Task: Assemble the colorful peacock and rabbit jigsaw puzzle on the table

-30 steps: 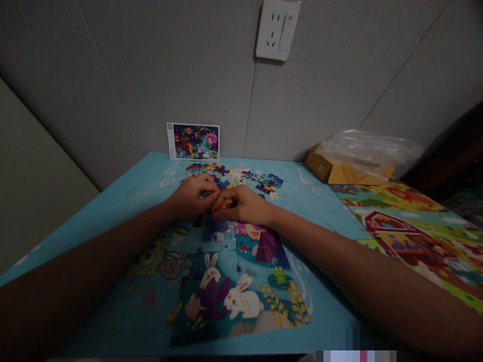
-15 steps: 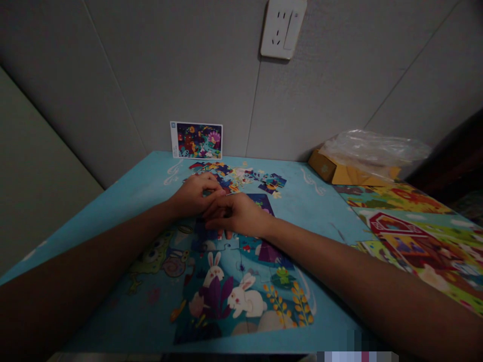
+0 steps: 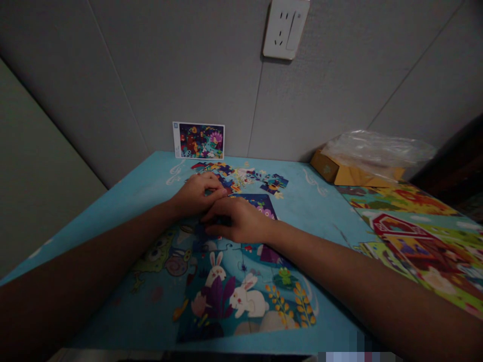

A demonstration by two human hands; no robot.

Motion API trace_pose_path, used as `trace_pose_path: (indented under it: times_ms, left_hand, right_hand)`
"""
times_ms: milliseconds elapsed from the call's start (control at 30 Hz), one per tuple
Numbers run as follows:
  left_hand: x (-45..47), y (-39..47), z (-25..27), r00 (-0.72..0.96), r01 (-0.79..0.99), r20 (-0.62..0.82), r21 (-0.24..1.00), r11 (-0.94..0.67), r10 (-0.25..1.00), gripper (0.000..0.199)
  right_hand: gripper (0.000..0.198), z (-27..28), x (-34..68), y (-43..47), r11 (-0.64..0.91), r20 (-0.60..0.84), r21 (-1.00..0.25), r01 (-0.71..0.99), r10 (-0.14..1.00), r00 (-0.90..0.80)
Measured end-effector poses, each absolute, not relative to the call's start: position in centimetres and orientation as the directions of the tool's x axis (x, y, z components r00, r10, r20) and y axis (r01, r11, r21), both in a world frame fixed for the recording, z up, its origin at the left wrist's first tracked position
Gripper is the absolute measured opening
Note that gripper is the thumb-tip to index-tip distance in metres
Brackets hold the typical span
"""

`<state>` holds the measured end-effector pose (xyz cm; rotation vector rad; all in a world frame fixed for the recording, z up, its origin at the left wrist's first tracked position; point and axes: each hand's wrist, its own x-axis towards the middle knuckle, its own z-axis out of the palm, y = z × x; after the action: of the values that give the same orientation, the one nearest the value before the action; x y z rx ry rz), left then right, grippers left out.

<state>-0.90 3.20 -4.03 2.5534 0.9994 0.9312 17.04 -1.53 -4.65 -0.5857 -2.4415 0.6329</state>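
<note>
A partly joined jigsaw puzzle [image 3: 230, 274] with white rabbits, purple leaves and a frog lies on the blue table in front of me. Over its upper left part is my right hand [image 3: 239, 219], its fingers curled down and drawn together. My left hand [image 3: 198, 193] rests just beyond, touching or nearly touching it, with bent fingers and the thumb toward the right hand. Whatever lies under the fingertips of either hand is hidden. Loose puzzle pieces [image 3: 247, 176] are spread behind the hands, and a small joined cluster [image 3: 274, 184] sits to their right.
A picture card [image 3: 202, 141] leans against the wall at the back. To the right stand a yellow box [image 3: 356, 173] with clear plastic wrap [image 3: 377, 146] on it and another, farm-themed puzzle [image 3: 426, 236]. A socket [image 3: 287, 30] is on the wall above.
My right hand has shifted slightly down and flattened over the puzzle, and its fingertips are less visible. My left hand stays nearly still. The whole view has moved a little.
</note>
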Motion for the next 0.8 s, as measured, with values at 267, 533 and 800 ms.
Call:
trace_pose_path:
  times_ms: [267,533,800]
  left_hand:
    - [-0.8,3.6,-4.1,0.478,0.564,0.494,0.461,-0.685,0.726,0.035]
    - [-0.9,3.7,-4.2,0.508,0.565,0.507,0.414,-0.714,0.696,0.034]
    - [-0.9,3.6,-4.2,0.462,0.608,0.48,0.44,-0.661,0.745,0.035]
  right_hand:
    - [0.004,-4.6,17.2,-1.7,0.845,0.423,-0.467,0.261,0.473,-0.773]
    - [0.02,-4.8,17.7,-0.5,0.843,0.637,-0.499,0.199,0.513,-0.575]
    - [0.023,-4.7,17.9,-1.1,0.904,0.527,-0.397,0.158,0.366,-0.767]
